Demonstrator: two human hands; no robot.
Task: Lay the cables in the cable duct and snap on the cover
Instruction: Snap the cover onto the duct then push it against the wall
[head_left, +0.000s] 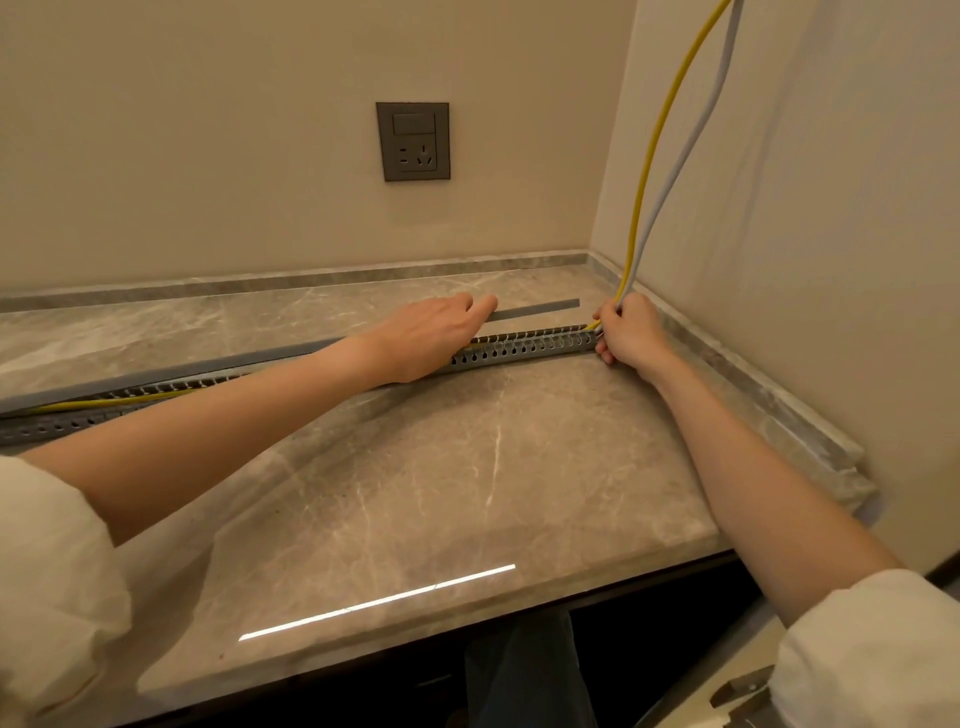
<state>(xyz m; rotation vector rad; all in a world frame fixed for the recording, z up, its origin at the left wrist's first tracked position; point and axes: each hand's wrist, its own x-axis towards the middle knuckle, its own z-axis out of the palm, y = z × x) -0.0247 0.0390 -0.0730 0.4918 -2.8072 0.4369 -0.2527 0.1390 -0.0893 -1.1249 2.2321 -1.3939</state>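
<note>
**Grey duct, two cables, both hands at the back of the countertop**

Grey slotted plastic sits under both hands. The right hand (631, 330) is curled shut around the yellow cable (655, 140) and the pale grey cable (691, 140) at the right end of the cable duct (524, 347), its fingertips touching that end. From the fist both cables rise up along the right wall (805, 208). The left hand (431, 335) lies palm down over the duct's middle, fingers stretched flat and close together, their tips reaching the cover (540, 309); whether they grip anything I cannot tell.

The duct runs from the countertop's (415, 493) left edge toward its back right corner, with the yellow cable showing inside it at the left. The cover, a flat grey strip, lies just behind the duct and roughly parallel to it, near the raised back edge. In front of the duct the marble is bare to the front edge. A grey wall socket (413, 141) sits on the back wall above.
</note>
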